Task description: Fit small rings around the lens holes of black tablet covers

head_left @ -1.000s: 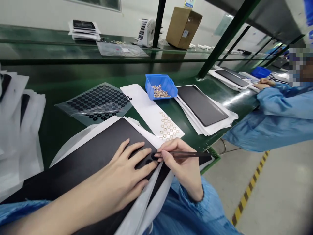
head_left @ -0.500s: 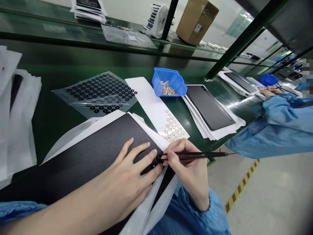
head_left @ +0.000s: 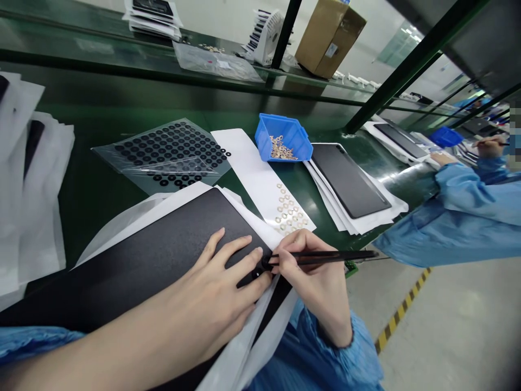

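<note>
My left hand (head_left: 226, 290) lies spread on a dark flat panel (head_left: 163, 244), shaped like a tablet's back cover, which rests on white sheets. Black tweezers (head_left: 325, 256) are pinched in my right hand (head_left: 313, 282), their tips at the panel's near right corner. A small black round part (head_left: 266, 263) sits at the tips, close to my left fingertips; whether the tweezers grip it I cannot tell. Beyond the panel, a white strip (head_left: 248, 168) carries several pale rings (head_left: 290, 209). To its left lies a clear sheet of black rings (head_left: 171, 146).
A blue bin (head_left: 303, 144) of small rings stands behind the strip. To its right another dark panel (head_left: 350, 182) lies on white sheets. White wrapped sheets (head_left: 40, 201) stand at the left. A co-worker's blue sleeve (head_left: 468, 201) is at the right. A carton (head_left: 329, 35) sits on the shelf.
The view has shifted slightly. The rear ends of the tweezers have come closer together, with the tips still at the corner. The co-worker's hand at the far right has lifted.
</note>
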`<control>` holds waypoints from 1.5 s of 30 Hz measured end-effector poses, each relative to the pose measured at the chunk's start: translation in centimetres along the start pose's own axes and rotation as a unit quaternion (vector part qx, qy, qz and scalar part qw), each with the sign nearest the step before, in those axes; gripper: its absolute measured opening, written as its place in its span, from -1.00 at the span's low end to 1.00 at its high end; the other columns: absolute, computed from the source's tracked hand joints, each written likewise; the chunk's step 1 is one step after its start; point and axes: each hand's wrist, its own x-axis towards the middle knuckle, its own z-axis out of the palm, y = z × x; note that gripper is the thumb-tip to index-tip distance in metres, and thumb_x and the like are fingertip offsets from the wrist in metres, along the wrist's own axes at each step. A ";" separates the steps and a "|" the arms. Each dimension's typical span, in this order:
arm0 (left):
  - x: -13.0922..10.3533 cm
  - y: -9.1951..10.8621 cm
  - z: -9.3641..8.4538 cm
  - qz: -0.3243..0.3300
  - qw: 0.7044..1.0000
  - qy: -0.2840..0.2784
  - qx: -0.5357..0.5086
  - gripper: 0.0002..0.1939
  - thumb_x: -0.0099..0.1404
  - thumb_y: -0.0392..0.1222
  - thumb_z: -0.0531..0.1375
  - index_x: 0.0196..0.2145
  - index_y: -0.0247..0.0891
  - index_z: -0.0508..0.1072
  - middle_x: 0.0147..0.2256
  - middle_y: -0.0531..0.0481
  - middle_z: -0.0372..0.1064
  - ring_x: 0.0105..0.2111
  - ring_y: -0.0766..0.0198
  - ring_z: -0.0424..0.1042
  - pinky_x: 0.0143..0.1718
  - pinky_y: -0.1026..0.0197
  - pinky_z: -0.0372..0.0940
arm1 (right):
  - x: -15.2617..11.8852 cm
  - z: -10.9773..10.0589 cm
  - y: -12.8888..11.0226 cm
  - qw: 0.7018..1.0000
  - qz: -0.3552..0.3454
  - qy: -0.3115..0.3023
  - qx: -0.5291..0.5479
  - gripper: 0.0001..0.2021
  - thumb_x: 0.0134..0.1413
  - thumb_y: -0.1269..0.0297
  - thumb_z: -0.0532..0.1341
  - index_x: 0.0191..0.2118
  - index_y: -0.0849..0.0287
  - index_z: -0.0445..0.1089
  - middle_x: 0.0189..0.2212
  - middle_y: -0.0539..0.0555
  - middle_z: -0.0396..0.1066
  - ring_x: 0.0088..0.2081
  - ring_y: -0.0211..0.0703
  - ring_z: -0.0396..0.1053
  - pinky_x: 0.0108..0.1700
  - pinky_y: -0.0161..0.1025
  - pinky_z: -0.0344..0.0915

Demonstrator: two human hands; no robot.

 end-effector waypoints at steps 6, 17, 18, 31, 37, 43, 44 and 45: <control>0.0 -0.1 -0.3 0.001 1.000 0.003 -0.007 -0.64 0.44 -0.25 -0.10 0.03 -0.23 0.40 0.00 -0.16 0.39 0.09 -0.06 0.27 0.12 -0.27 0.14 | 0.3 -0.1 -0.2 1.000 0.005 -0.020 0.009 -0.82 -0.10 0.41 0.20 -0.59 0.13 0.19 -0.60 -0.03 0.32 -0.55 -0.26 0.32 -0.49 -0.30 0.33; 0.1 -0.1 -0.7 0.000 1.000 -0.013 -0.016 -0.66 0.44 -0.25 -0.07 0.02 -0.22 0.42 -0.01 -0.15 0.40 0.09 -0.07 0.27 0.09 -0.29 0.20 | 0.4 -0.2 0.3 0.999 -0.008 -0.029 0.028 -0.82 -0.11 0.40 0.21 -0.59 0.14 0.19 -0.59 -0.04 0.30 -0.55 -0.27 0.32 -0.50 -0.30 0.33; 0.1 -0.1 -0.8 0.002 1.000 -0.018 -0.017 -0.66 0.43 -0.25 -0.06 0.02 -0.23 0.42 -0.01 -0.15 0.40 0.09 -0.07 0.28 0.09 -0.28 0.21 | 0.4 -0.2 0.3 0.999 -0.011 -0.028 0.029 -0.82 -0.11 0.40 0.21 -0.59 0.14 0.19 -0.60 -0.04 0.30 -0.56 -0.28 0.31 -0.51 -0.30 0.33; 0.4 -0.2 -1.3 0.014 0.999 -0.038 -0.025 -0.66 0.41 -0.29 -0.06 -0.01 -0.28 0.44 -0.03 -0.19 0.42 0.04 -0.15 0.33 0.00 -0.38 0.26 | 0.1 0.3 0.1 0.999 -0.044 0.021 0.022 -0.86 -0.12 0.44 0.21 -0.58 0.15 0.27 -0.62 -0.04 0.36 -0.59 -0.27 0.36 -0.52 -0.32 0.34; 0.5 -0.2 -1.3 0.013 0.999 -0.032 -0.023 -0.66 0.41 -0.30 -0.07 0.00 -0.28 0.43 -0.03 -0.19 0.42 0.05 -0.15 0.32 0.01 -0.38 0.25 | 0.2 0.1 0.1 1.000 -0.028 -0.006 0.005 -0.86 -0.10 0.42 0.20 -0.58 0.15 0.24 -0.60 -0.03 0.34 -0.56 -0.25 0.34 -0.49 -0.28 0.34; 0.2 -0.1 -0.9 0.006 1.000 -0.025 -0.017 -0.67 0.40 -0.30 -0.05 0.01 -0.25 0.40 -0.02 -0.17 0.40 0.07 -0.11 0.29 0.04 -0.33 0.23 | 0.5 -0.2 0.1 0.999 -0.021 -0.029 0.013 -0.83 -0.12 0.41 0.20 -0.59 0.14 0.18 -0.60 -0.04 0.31 -0.56 -0.28 0.29 -0.48 -0.29 0.30; 0.2 -0.1 -0.8 0.006 1.000 -0.024 -0.016 -0.67 0.40 -0.30 -0.05 0.02 -0.24 0.39 -0.01 -0.17 0.39 0.07 -0.10 0.29 0.05 -0.32 0.22 | 0.6 -0.2 0.1 0.999 -0.021 -0.032 0.016 -0.83 -0.12 0.41 0.20 -0.59 0.14 0.18 -0.60 -0.05 0.31 -0.56 -0.28 0.29 -0.47 -0.29 0.30; 0.1 -0.1 -0.7 0.006 1.000 -0.022 -0.015 -0.67 0.41 -0.29 -0.05 0.02 -0.23 0.39 -0.01 -0.16 0.38 0.08 -0.09 0.28 0.06 -0.31 0.21 | 0.6 -0.2 0.2 0.999 -0.020 -0.034 0.018 -0.83 -0.12 0.41 0.20 -0.59 0.14 0.18 -0.59 -0.05 0.30 -0.55 -0.28 0.29 -0.47 -0.29 0.30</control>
